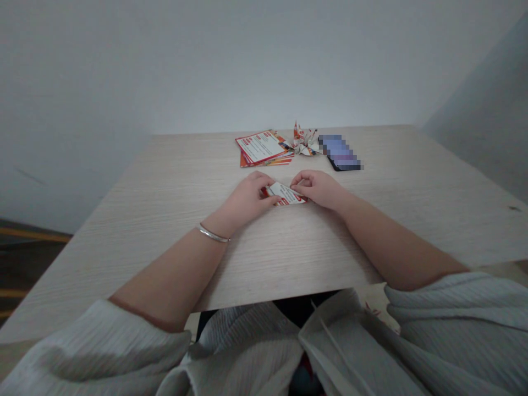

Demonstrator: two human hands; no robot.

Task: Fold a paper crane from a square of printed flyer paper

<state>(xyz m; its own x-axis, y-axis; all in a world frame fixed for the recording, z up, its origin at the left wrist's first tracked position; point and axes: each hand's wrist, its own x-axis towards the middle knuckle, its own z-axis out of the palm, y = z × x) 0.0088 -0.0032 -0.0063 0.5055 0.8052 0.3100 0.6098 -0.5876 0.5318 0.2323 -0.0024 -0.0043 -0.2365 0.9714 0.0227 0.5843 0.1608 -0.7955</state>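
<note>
A small folded piece of printed paper [284,193], white with red print, is held between my two hands just above or on the table. My left hand [251,197] grips its left end, with the thumb along the near edge. At the paper's upper right, the fingertips of my right hand [317,187] pinch the edge. Some of the paper is covered by my fingers. A silver bangle [213,234] circles my left wrist.
Beyond my hands lies a stack of printed leaflets [263,147]. Folded paper figures [303,142] sit beside it, and a phone [341,152] with a blurred screen lies to their right. The pale wooden table [173,181] meets a white wall at its far edge.
</note>
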